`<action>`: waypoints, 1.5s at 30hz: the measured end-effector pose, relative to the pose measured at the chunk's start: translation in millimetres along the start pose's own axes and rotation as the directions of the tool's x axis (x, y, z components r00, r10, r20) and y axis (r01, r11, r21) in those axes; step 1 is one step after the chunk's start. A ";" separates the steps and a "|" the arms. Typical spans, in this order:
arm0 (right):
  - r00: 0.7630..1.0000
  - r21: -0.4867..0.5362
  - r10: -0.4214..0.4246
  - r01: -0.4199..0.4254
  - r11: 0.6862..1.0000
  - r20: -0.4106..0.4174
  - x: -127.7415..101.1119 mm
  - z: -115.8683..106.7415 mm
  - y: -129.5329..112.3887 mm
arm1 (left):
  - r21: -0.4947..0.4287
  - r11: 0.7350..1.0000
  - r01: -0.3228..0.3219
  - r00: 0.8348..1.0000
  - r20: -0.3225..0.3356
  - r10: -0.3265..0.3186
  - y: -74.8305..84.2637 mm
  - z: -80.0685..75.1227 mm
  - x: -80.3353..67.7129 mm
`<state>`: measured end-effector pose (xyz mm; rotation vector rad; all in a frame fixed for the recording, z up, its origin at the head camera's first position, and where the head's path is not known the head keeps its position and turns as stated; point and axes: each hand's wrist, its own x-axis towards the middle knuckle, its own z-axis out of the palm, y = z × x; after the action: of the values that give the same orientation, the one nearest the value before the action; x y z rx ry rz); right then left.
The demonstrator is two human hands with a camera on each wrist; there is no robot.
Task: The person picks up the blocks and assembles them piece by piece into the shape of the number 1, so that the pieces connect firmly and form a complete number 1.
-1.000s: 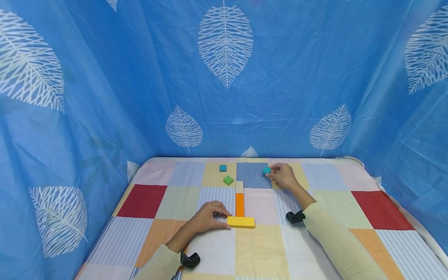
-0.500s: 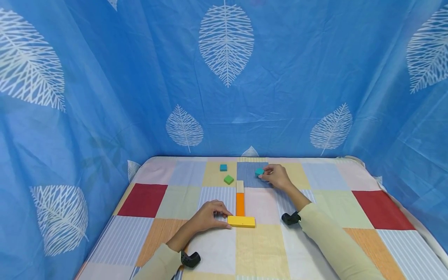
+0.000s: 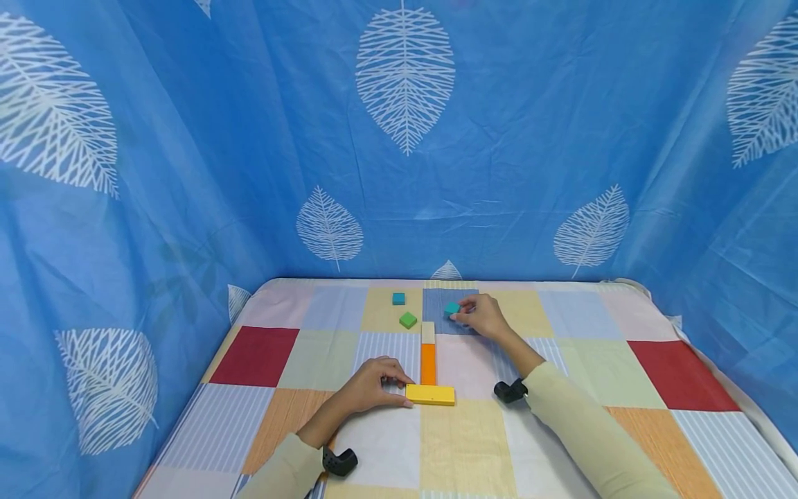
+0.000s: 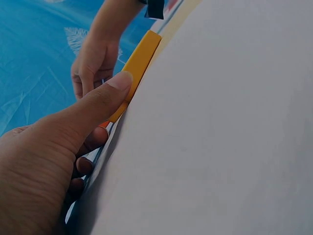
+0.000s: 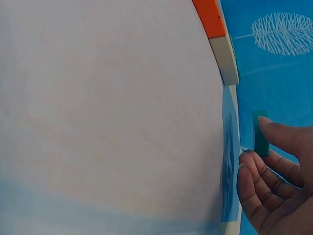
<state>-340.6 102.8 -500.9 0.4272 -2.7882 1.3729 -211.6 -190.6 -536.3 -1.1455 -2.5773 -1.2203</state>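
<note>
The left hand holds the left end of a yellow rectangular block, its thumb along the near side, as the left wrist view also shows. Between the right thumb and fingers is a small teal square block; that right hand is over the blue patch at the far side. From behind the yellow block an orange block runs straight back, and a cream block continues its line. Left of the cream block lie a green block, turned cornerwise, and a blue block farther back.
A patchwork cloth covers the table. Blue curtains with white leaf prints stand at the back and both sides. Each wrist wears a black device, one of them the right wrist's device.
The right hand has moved left with the teal block, closer to the cream block. The left hand stays on the yellow block, and the laid blocks keep their places.
</note>
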 end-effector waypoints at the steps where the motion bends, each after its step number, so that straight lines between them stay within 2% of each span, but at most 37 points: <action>1: 1.000 0.001 -0.004 0.004 1.000 0.002 0.0 0.6 -1.0 | 0.000 1.000 0.002 1.000 0.001 -0.002 -0.2 0.2 0.0; 9: 1.000 -0.021 -0.007 0.007 1.000 0.015 0.1 6.5 -6.4 | -0.002 1.000 0.030 1.000 0.009 -0.030 0.3 0.8 0.1; 23: 0.999 -0.031 -0.020 0.021 0.999 0.038 9.7 16.4 -10.7 | 0.005 0.999 0.033 0.999 0.012 -0.033 -0.5 -0.4 -0.6; 32: 0.998 0.007 -0.030 0.029 1.000 0.060 13.8 21.7 -12.9 | 0.021 0.998 0.063 0.998 0.024 -0.063 -0.7 0.0 0.3; 45: 0.999 -0.009 -0.007 0.007 1.000 0.048 17.7 27.8 -12.0 | 0.016 0.998 0.064 0.998 0.026 -0.064 0.7 -0.9 -0.1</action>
<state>-351.5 69.9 -506.6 0.4757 -2.8268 1.3655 -211.3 -191.0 -535.2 -1.0915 -2.6580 -1.2035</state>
